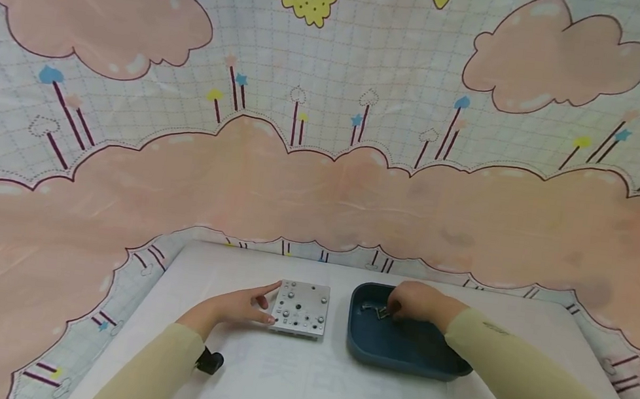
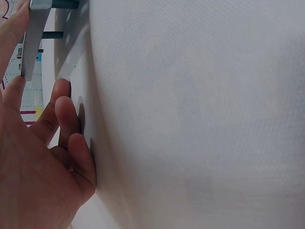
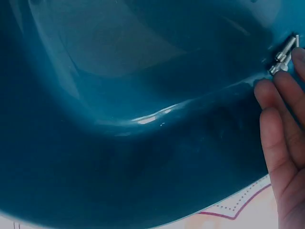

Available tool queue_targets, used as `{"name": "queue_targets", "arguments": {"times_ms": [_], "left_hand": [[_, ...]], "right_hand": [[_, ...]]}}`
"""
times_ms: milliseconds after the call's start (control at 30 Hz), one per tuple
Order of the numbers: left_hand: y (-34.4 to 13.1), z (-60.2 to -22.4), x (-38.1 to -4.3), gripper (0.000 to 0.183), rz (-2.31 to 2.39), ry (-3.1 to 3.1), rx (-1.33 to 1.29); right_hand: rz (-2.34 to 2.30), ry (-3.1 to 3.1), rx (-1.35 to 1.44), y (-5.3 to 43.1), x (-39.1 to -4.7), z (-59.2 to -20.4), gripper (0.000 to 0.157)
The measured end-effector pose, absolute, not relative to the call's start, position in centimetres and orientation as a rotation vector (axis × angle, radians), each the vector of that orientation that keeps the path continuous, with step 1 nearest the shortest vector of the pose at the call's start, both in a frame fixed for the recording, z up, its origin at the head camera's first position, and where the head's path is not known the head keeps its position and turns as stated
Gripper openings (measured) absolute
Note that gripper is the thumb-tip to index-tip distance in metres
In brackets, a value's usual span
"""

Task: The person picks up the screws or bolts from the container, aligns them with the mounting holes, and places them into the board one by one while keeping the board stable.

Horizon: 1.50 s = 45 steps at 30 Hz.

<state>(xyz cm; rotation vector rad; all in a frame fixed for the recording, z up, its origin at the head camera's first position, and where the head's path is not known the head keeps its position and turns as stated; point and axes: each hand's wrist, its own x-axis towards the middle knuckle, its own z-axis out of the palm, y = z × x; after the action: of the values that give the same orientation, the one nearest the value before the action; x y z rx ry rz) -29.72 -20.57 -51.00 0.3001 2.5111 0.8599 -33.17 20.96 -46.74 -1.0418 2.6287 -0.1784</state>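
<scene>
In the head view a square silver metal plate (image 1: 298,306) with several holes and bolt heads sits left of a dark blue tray (image 1: 364,354). My left hand (image 1: 236,306) holds the plate's left side between index finger and thumb. Threaded screws (image 2: 65,4) stick out from its underside in the left wrist view, while the other fingers curl loosely below. Inside the tray, my right hand (image 1: 418,301) reaches down with its fingertips right at a few small silver screws (image 3: 286,50). The thumb is mostly out of frame in the right wrist view.
A white table surface (image 1: 275,385) lies under the plate and tray. Behind it hangs a printed cloth (image 1: 321,193) with clouds, which also runs down both sides. A small black device (image 1: 210,361) shows by my left wrist.
</scene>
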Motion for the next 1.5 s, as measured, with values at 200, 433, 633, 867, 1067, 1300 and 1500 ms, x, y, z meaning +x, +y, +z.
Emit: {"name": "queue_targets", "arguments": {"times_ms": [200,433,633,867,1067,1300,1500], "left_hand": [[-20.4,-51.0,-29.9,0.095,0.859,2.503,0.283],[-20.4,-51.1,-29.9,0.095,0.847,2.511,0.291],[-20.4,-51.2,-29.8,0.096,0.859,2.509,0.283],[-20.4,-51.3,-29.8,0.095,0.888,2.495,0.28],[-20.6,-51.3,-29.7,0.094,0.883,2.499,0.279],[-20.6,-51.3,-29.6,0.095,0.883,2.501,0.285],[-20.6,-51.3,-29.6,0.095,0.881,2.5,0.293]], "right_hand": [[-0.14,2.623,-1.017,20.6,-33.3,-47.1,0.007],[-0.123,2.637,-1.064,20.3,-33.4,-47.6,0.009],[-0.141,2.628,-1.002,19.9,-33.3,-47.8,0.009],[-0.133,2.632,-0.942,19.5,-32.8,-47.5,0.008],[-0.143,2.635,-0.906,19.3,-32.5,-47.7,0.01],[-0.156,2.643,-0.876,19.6,-32.8,-48.4,0.011],[-0.162,2.631,-0.865,19.7,-32.9,-48.6,0.008]]}}
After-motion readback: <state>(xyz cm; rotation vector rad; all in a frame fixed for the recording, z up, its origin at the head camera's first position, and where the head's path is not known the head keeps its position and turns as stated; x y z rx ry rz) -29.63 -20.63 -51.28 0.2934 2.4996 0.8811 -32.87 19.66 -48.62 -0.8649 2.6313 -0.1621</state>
